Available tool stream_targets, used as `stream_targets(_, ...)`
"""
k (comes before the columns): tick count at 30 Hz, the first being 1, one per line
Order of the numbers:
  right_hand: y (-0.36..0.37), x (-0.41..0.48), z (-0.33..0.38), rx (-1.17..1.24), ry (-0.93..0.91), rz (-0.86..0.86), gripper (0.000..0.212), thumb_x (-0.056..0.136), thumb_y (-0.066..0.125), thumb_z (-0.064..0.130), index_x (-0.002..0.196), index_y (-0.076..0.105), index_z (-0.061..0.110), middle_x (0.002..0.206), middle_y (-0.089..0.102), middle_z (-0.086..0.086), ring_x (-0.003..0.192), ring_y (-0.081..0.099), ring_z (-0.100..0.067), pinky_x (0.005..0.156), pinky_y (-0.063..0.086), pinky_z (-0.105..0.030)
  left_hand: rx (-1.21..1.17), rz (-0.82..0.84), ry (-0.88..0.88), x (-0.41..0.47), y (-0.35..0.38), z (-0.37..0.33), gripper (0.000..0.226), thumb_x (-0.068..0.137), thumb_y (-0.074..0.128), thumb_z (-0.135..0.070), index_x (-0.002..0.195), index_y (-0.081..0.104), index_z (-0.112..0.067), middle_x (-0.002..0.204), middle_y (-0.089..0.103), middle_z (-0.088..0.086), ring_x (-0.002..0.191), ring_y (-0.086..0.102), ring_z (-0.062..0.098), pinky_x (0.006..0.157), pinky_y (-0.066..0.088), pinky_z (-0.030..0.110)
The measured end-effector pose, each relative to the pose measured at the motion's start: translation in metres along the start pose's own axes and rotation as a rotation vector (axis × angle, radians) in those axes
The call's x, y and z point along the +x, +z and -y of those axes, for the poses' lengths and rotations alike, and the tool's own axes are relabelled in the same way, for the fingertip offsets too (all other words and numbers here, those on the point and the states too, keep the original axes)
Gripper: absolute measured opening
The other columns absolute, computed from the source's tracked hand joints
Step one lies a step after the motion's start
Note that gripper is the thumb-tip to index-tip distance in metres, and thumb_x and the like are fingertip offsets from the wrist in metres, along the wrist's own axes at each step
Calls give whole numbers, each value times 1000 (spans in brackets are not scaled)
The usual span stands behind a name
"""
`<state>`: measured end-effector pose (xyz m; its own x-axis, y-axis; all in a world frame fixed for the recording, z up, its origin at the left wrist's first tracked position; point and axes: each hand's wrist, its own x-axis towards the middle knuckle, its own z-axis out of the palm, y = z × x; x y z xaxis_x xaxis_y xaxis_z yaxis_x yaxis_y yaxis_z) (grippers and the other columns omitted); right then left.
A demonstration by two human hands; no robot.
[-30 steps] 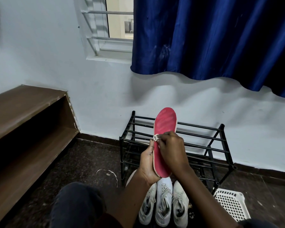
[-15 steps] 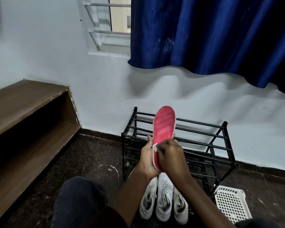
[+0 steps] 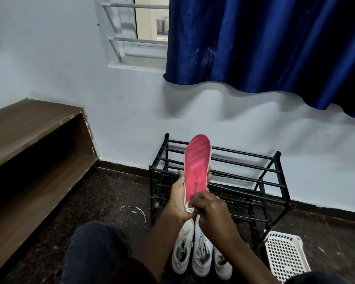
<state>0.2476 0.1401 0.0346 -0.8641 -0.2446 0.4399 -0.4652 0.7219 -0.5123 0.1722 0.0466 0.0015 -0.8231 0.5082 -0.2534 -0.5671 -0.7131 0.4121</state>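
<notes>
Downward is where the right hand (image 3: 211, 210) has gone: a second ago it was working at the middle of the long red foam shoe insole (image 3: 197, 160), and now it sits at the heel end, close to the bottom edge. With it came the small whitish wad of cloth (image 3: 190, 208), pinched under curled fingers and pressed against the red face, with only a corner of it showing.

The insole stands nearly upright in the air, toe up, in front of the black metal-bar shoe rack (image 3: 244, 158) and not touching it. The left hand (image 3: 177, 199) grips it from behind around the lower half, the thumb lying along the left edge and fingertips peeking round the right edge. That grip looks about where it was before, though the insole has tipped a little more upright.

From where I stand, this reads as one wiping stroke run from the middle to the heel, so the lower half has now been covered. Pale streaks cross the forefoot, and I cannot tell whether they are damp or wear. My guess is that this face is close to done, leaving the toe end or the back.

Below the hands, three white lace-up sneakers (image 3: 201, 255) stand side by side on the dark speckled floor (image 3: 111, 197), with a white perforated plastic basket (image 3: 285, 255) near them on the right.
</notes>
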Motion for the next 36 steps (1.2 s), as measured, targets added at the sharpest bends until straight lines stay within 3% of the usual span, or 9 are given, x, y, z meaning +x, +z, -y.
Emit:
stream_targets(6, -4, 37, -8, -152, 103, -156, 16, 64, 56, 1, 68, 71, 6, 69, 62, -8, 53, 59, -23, 49, 44, -25, 9, 8, -41, -10, 16, 14, 70, 89, 41, -59, 136, 46, -6, 115, 57, 12, 105, 59, 25, 97, 43, 35)
stream_targets(10, 0, 38, -2, -144, 143, -151, 16, 64, 56, -2, 69, 69, 4, 69, 62, -10, 54, 59, -25, 48, 43, -26, 30, 16, 4, -7, 14, 9, 58, 87, 44, -55, 106, 67, -5, 94, 65, 11, 86, 67, 23, 79, 54, 32)
stream_targets(12, 4, 26, 1, -106, 134, -129, 16, 62, 57, -4, 69, 69, 4, 70, 63, -10, 55, 60, -25, 52, 43, -25, 29, -32, 25, -1, 8, 4, 61, 90, 43, -57, 101, 72, -4, 96, 66, 10, 83, 67, 20, 79, 54, 31)
stream_targets(17, 5, 3, 1, -50, 127, -57, 20, 61, 61, 0, 72, 71, 12, 74, 64, -3, 62, 63, -19, 62, 37, -12, -2, -56, 49, -1, 3, -1, 55, 88, 47, -49, 100, 73, -2, 107, 65, 15, 85, 67, 23, 78, 55, 30)
stream_targets(21, 1, 12, 4, -119, 125, -122, 21, 60, 71, -9, 73, 72, 8, 72, 63, -7, 58, 62, -21, 56, 44, -19, 33, -61, 2, -5, 8, -1, 63, 89, 41, -54, 100, 73, -1, 112, 64, 15, 86, 68, 24, 79, 55, 32)
stream_targets(25, -9, 36, -4, -183, 178, -243, 15, 63, 72, -11, 74, 71, 0, 73, 63, -15, 56, 61, -28, 50, 46, -23, 121, -52, -21, -12, 15, 7, 60, 94, 34, -50, 98, 73, -5, 96, 70, 14, 87, 70, 26, 77, 54, 34)
stream_targets(29, -14, 45, -9, -121, 268, -301, 17, 75, 64, -9, 89, 72, -2, 87, 66, -19, 71, 65, -31, 67, 50, -26, 128, -21, -9, -12, 17, 6, 62, 94, 32, -51, 92, 76, -7, 95, 72, 14, 87, 70, 27, 80, 52, 37)
stream_targets(33, -11, 24, -5, -47, 337, -224, 20, 77, 61, -9, 91, 73, 1, 89, 67, -16, 76, 65, -28, 73, 47, -22, 85, -43, 2, -10, 14, -1, 68, 91, 34, -57, 101, 71, -1, 100, 69, 14, 83, 69, 26, 80, 53, 37)
stream_targets(36, -12, 4, -3, 30, 385, -96, 24, 75, 61, -12, 87, 74, 4, 87, 68, -9, 76, 64, -18, 69, 38, -7, 80, -83, 65, -8, 10, -6, 62, 93, 37, -53, 106, 68, -1, 106, 66, 14, 84, 65, 23, 77, 54, 32)
